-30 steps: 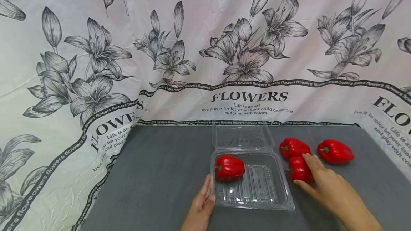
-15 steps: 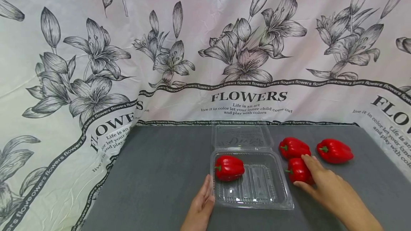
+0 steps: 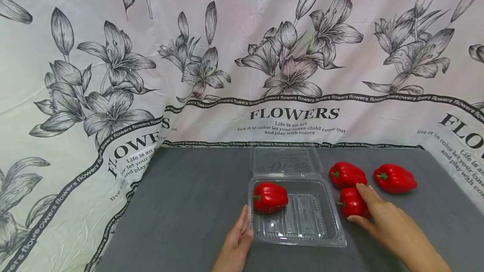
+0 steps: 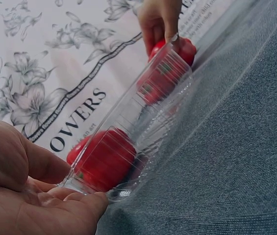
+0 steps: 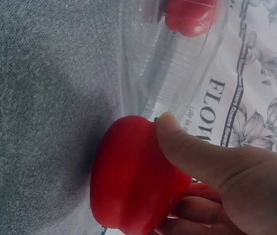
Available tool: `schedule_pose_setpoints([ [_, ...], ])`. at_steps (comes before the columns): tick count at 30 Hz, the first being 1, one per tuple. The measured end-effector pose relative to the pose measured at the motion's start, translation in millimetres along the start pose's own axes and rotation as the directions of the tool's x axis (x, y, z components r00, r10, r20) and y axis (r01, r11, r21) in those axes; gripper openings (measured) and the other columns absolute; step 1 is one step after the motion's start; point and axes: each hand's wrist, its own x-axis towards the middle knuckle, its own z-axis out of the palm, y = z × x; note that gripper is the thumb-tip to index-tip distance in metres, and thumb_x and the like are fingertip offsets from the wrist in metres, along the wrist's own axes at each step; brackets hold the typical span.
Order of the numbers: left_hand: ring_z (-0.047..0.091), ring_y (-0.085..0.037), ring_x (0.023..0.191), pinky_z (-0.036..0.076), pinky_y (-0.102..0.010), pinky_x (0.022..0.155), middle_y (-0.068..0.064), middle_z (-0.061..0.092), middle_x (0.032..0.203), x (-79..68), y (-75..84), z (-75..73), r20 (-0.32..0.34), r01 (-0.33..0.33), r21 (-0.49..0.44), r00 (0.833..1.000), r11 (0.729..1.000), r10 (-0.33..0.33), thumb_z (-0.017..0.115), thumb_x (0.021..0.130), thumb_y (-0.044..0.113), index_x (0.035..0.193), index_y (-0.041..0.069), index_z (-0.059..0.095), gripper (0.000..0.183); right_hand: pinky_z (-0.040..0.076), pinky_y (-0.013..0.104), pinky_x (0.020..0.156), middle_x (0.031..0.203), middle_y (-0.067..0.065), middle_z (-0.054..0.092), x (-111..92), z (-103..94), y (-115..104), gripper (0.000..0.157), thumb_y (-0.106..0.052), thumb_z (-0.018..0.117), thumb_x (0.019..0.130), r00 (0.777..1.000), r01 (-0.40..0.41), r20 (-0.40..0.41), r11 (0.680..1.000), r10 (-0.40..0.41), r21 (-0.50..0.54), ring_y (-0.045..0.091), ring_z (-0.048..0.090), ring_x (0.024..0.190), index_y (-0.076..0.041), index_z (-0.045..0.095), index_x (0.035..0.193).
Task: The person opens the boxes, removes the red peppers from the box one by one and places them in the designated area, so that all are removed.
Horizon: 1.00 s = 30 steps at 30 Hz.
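A clear plastic clamshell container point(image 3: 332, 232) lies with its lid folded back on the grey table. One red bell pepper point(image 3: 270, 197) sits in its left part. My left hand point(image 3: 235, 244) holds the container's near left corner, with thumb and fingers at the rim, as the left wrist view shows. To the right of the container, my right hand point(image 3: 391, 223) grips another red bell pepper point(image 5: 133, 176) between thumb and fingers. That pepper appears to be resting on the table, its green stem towards the container. Part of it is hidden by the hand.
Two more red bell peppers lie behind my right hand: a nearer-left pepper point(image 3: 347, 174) close to the gripped one, and a right-hand pepper point(image 3: 395, 178). The lid point(image 3: 285, 160) reaches back towards a flower-printed curtain point(image 3: 204, 121) along the table's rear and sides.
The right hand and its pepper have shifted very slightly towards me, and the pepper sits a little farther from the one behind it. The left hand and container stay in place.
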Motion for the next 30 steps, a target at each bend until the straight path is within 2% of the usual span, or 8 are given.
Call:
schedule_pose_setpoints([
  [8,0.003,-0.035,0.157,0.021,-0.004,0.111,-0.027,0.006,0.172,0.6,-0.4,-0.3,0.009,-0.009,0.002,1.000,1.000,0.009,0.044,0.112,0.004,0.165,-0.009,0.007,0.066,0.050,0.076,0.090,0.145,0.043,0.050,0.3,1.6,3.0,0.095,-0.033,0.093,0.079,1.000,-0.004,0.005,1.000,0.004,0.010,0.062,0.060,0.119,0.012,0.047,0.149],
  [20,0.001,-0.035,0.156,0.021,-0.004,0.111,-0.028,0.004,0.172,0.4,-0.6,-0.8,0.017,-0.012,-0.003,1.000,1.000,0.012,0.043,0.112,0.004,0.164,-0.011,0.005,0.066,0.053,0.072,0.088,0.142,0.041,0.054,-1.3,6.0,6.8,0.097,-0.030,0.096,0.075,0.998,0.047,-0.042,0.998,-0.045,0.035,0.057,0.068,0.108,0.016,0.048,0.147],
  [30,0.003,-0.035,0.156,0.022,-0.005,0.111,-0.027,0.006,0.172,0.1,0.1,0.5,0.003,-0.001,-0.017,1.000,1.000,0.001,0.043,0.112,0.003,0.165,-0.010,0.007,0.066,0.053,0.073,0.087,0.143,0.041,0.053,1.0,4.0,8.2,0.097,-0.032,0.096,0.075,0.999,0.032,-0.020,0.999,-0.031,0.022,0.056,0.068,0.108,0.015,0.049,0.146],
])
